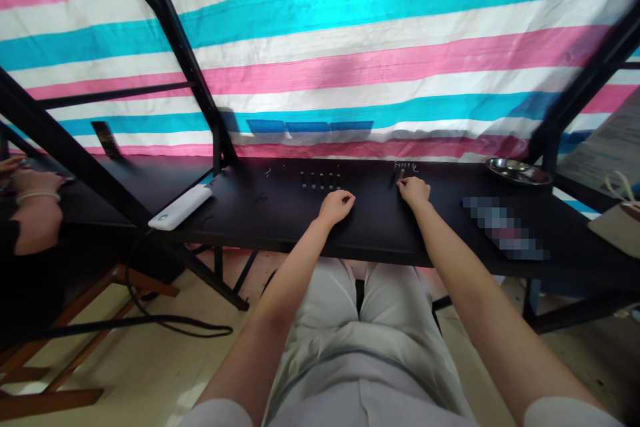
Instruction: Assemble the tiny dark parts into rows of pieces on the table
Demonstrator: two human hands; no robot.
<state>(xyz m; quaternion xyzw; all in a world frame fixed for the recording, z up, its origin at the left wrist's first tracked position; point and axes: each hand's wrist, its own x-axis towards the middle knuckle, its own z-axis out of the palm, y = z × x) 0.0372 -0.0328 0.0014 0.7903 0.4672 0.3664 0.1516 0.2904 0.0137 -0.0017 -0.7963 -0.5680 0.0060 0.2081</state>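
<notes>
My left hand [337, 207] rests low over the black table [370, 227], its fingers curled together in a pinch. Whatever it may hold is too small to make out. Just beyond it stands a row of several small dark cylinders [321, 181] with pale ends. My right hand [415, 193] is farther right, fingertips closed together at the near end of a small dark piece with a light top [401, 175]. Whether the fingers grip that piece or only touch it is unclear. Behind them lies a short row of small pale pieces [405, 165].
A round metal dish [518, 172] sits at the back right, near a blurred-out flat item [505, 228]. At the left edge lies a white oblong device [181, 208]. Black frame posts [187, 67] rise on both sides. Another person's hand [37, 180] is at the far left.
</notes>
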